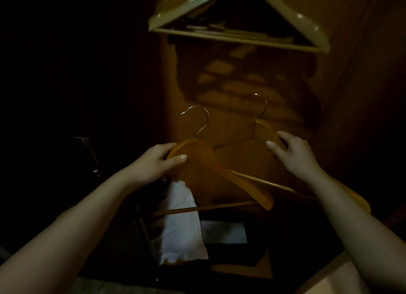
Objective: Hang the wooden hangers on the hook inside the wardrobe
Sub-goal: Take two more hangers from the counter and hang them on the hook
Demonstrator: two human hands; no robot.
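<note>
It is very dark. The whole left side is almost black, and so is the far right. A weak, warm light comes from the near side and falls on the wardrobe's back wall (241, 80), where it makes orange patches with dark shadows between them. The pale hangers up top (305, 21) have small shiny spots of glare. The near wooden hanger (219, 173) in the left hand (158, 162) glows orange; the far wooden hanger (267, 131) in the right hand (292, 153) is dimmer. The white cloth (182, 223) is the brightest thing. Everything looks soft and a bit grainy. Near the bottom corners the arms look stretched.
</note>
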